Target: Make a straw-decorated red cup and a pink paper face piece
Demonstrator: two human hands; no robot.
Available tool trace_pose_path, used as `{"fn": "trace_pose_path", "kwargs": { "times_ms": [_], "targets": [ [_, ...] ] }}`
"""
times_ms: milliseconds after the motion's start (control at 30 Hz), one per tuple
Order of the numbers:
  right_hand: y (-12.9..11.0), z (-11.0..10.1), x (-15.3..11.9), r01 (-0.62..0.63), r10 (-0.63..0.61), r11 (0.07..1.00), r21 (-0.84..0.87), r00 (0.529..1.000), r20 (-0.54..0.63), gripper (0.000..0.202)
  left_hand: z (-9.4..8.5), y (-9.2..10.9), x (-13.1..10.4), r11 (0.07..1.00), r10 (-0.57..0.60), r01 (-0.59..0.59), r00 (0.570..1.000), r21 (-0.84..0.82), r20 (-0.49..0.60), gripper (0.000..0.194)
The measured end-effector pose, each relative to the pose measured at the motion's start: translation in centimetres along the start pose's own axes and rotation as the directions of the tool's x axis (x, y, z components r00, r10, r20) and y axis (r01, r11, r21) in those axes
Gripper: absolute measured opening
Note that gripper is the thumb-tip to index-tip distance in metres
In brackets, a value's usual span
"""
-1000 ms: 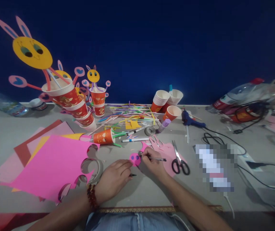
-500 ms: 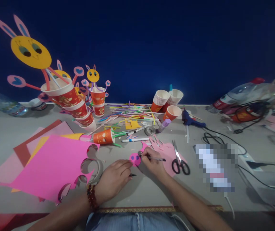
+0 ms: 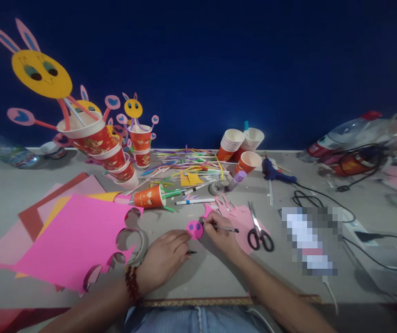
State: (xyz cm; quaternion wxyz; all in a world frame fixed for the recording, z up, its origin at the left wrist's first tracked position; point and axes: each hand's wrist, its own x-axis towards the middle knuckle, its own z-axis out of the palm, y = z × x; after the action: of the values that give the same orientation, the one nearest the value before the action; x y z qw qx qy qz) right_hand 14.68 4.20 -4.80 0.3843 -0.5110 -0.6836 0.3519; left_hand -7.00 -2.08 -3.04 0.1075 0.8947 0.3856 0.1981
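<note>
Eyes are already on our pink disc [image 3: 195, 229]; our right hand [image 3: 221, 236] pinches the pen [image 3: 224, 228], left hand [image 3: 165, 259] curled, pinning the disc beside the scissors [image 3: 259, 229], mouth undrawn.

Dim, bluish light – soft shadows, wide-angle bending at the edges (corners blurred), one pixelated patch.

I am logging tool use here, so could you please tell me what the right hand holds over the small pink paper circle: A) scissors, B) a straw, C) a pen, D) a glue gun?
C: the right hand grips a pen, its tip at the pink circle; the scissors lie apart on the table.
</note>
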Motion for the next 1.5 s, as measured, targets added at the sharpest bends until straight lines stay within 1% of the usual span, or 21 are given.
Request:
{"fn": "trace_pose_path", "kwargs": {
  "times_ms": [400,700,867,1033,1367,1500],
  "targets": [
    [-0.41,-0.18,0.02,0.002,-0.002,1.0,-0.009,1.0,-0.005,0.016,-0.38,0.04,0.12,1.0,0.01,-0.01,1.0,0.001,0.009,0.014],
    [-0.18,-0.11,0.01,0.005,-0.004,1.0,0.015,1.0,-0.027,0.016,0.02,-0.08,-0.08,1.0,0.005,-0.005,1.0,0.0,0.007,0.01],
    [-0.46,-0.41,-0.07,0.011,-0.01,0.999,0.033,0.999,-0.044,0.018,-0.05,-0.06,-0.04,1.0,0.005,-0.005,1.0,0.002,0.02,0.012],
    [-0.67,-0.43,-0.08,0.006,-0.005,1.0,0.029,0.999,-0.038,0.017,0.06,-0.11,-0.1,1.0,0.007,-0.007,1.0,0.007,0.012,0.012],
    [-0.31,-0.07,-0.14,0.0,0.0,1.0,0.017,0.999,-0.033,0.016,0.0,-0.01,-0.03,1.0,0.001,-0.001,1.0,-0.003,-0.005,0.011],
    [-0.21,-0.02,-0.16,0.002,-0.002,1.0,0.011,1.0,-0.029,0.016,-0.08,-0.04,0.02,1.0,0.003,-0.003,1.0,0.004,0.012,0.012]
  ]
}}
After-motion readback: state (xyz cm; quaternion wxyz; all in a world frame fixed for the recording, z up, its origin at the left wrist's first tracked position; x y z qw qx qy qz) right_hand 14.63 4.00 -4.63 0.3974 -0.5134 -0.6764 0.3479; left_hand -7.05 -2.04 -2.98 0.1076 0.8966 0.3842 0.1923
